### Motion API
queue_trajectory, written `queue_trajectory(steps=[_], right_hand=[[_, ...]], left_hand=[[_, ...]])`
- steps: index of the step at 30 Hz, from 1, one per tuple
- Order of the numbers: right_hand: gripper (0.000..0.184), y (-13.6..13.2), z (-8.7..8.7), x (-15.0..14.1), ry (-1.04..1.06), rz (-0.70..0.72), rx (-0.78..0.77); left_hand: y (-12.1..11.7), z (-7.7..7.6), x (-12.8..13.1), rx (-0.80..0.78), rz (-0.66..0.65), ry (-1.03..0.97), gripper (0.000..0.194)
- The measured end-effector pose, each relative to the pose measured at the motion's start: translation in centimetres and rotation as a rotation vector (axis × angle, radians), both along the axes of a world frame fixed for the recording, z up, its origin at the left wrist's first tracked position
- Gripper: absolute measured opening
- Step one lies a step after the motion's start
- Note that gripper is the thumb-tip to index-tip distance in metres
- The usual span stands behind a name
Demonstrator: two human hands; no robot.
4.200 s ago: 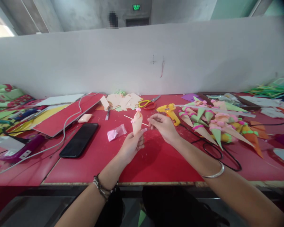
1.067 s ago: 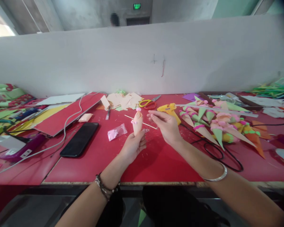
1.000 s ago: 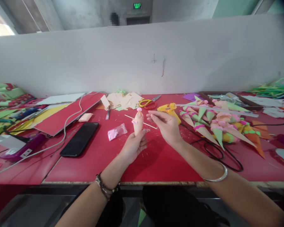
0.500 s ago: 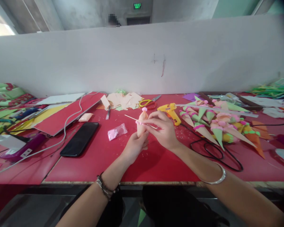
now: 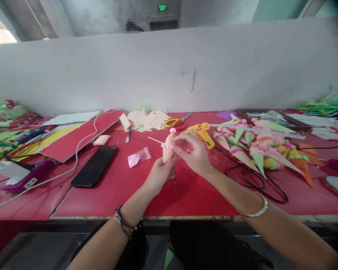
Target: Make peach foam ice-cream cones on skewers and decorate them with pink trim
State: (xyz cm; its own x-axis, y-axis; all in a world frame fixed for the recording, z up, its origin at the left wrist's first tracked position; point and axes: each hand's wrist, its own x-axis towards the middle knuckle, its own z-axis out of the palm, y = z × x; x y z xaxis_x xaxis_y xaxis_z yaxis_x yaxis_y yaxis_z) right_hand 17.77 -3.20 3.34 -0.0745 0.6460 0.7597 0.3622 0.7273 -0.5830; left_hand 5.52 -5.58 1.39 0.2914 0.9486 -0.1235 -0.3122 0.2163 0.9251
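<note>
My left hand (image 5: 162, 171) is wrapped round the lower part of a small peach paper cone (image 5: 167, 154), holding it upright. A pink fluffy trim (image 5: 165, 146) rings the cone, and a pink pom-pom (image 5: 172, 130) tops its peach upper part. The thumb and forefinger of my right hand (image 5: 193, 153) are at the cone's right side, touching it near the trim. A thin pale stick (image 5: 154, 140) juts out left of the trim; its other end is hidden behind the cone or fingers. Just beyond my right hand lies a yellow glue gun (image 5: 204, 134).
A black phone (image 5: 95, 166) and a plastic bag of pink bits (image 5: 139, 157) lie left of my hands. Peach paper pieces (image 5: 148, 120) and scissors (image 5: 178, 121) are behind. Finished-looking cones (image 5: 259, 148) are heaped at right, near a looping black cord (image 5: 266, 186).
My right thumb and forefinger have shifted slightly at the cone, and the stick's right-hand part no longer shows past them. The cone has turned or tilted a little; my left hand keeps its hold.
</note>
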Motion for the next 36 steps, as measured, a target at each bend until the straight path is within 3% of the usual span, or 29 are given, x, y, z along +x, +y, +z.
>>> queue_trajectory(steps=[3, 9, 18, 25, 36], right_hand=[[0.013, 0.4, 0.0, 0.4, 0.05, 0.062, -0.07], [0.016, 0.9, -0.3, 1.0, -0.246, 0.248, -0.147], [0.009, 0.3, 0.0, 0.5, -0.159, 0.21, -0.063], [0.017, 1.2, 0.2, 1.3, 0.213, 0.103, -0.253], [0.011, 0.1, 0.0, -0.2, 0.096, 0.22, -0.174]], left_hand=[[0.2, 0.3, -0.2, -0.079, 0.035, -0.126, 0.037], [0.5, 0.6, -0.5, -0.099, 0.105, -0.231, 0.038], [0.4, 0.6, -0.5, -0.103, 0.069, -0.327, 0.035], [0.6, 0.5, -0.7, -0.115, 0.09, -0.304, 0.028], [0.4, 0.2, -0.3, -0.159, 0.034, -0.163, 0.04]])
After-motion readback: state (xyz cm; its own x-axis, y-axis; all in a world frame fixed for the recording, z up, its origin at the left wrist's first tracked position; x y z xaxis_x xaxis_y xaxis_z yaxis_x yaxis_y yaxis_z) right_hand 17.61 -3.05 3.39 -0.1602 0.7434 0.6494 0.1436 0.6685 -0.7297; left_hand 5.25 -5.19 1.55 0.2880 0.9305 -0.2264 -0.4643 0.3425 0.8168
